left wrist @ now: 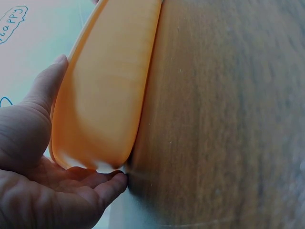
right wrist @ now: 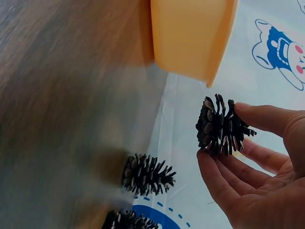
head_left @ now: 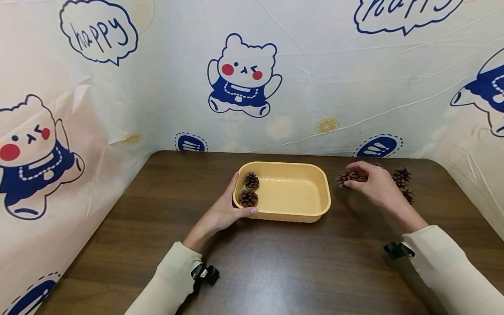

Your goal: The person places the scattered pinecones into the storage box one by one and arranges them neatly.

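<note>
A yellow plastic basin (head_left: 291,216) stands on the table, and my left hand (head_left: 224,210) grips its left end. The thumb lies on the near rim and the fingers reach round the end wall; the left wrist view shows this hand (left wrist: 57,191) against the basin's side (left wrist: 105,86). Two pine cones, one (head_left: 252,180) behind the other (head_left: 248,198), lie inside at the left. Just right of the basin, my right hand (head_left: 374,183) pinches a pine cone (head_left: 346,177) between thumb and fingers. In the right wrist view this pine cone (right wrist: 219,126) is held clear of the basin.
More pine cones lie to the right, one (head_left: 402,176) beyond the right hand, another (head_left: 407,195) nearer and partly hidden by it, and one (head_left: 376,165) at the back. A printed cloth (head_left: 307,96) hangs behind the dark wooden table (head_left: 275,262).
</note>
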